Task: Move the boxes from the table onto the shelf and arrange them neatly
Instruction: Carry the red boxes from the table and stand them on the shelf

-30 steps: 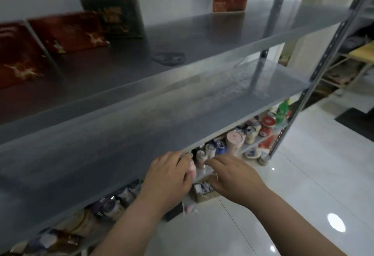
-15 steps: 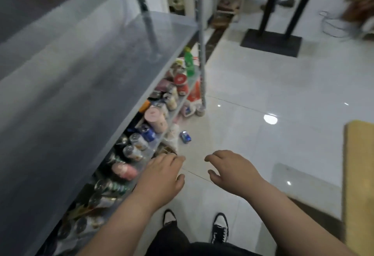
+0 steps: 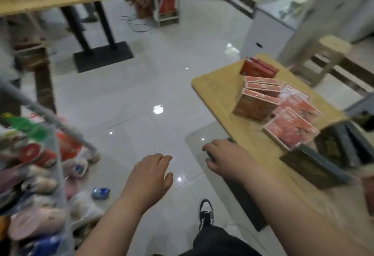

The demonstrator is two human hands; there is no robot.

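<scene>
Boxes (image 3: 263,98) lie stacked and fanned on the table (image 3: 218,89) at our right, stiff and light by our judgement, perhaps slick with film though blur obscures it, so we would clasp one across its long edges; our left hand (image 3: 149,176) and right hand (image 3: 224,160) hang loose-fingered, empty.

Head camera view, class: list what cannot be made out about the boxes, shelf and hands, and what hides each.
1. Dark boxes: cut off by the right edge and blurred, so their number is unclear.
2. Red boxes: motion blur makes the print unreadable.
3. Shelf: only a low corner shows at the left edge; upper levels are out of frame.
4. Right hand: fingertips curl under, so contact with the table is unclear.
</scene>
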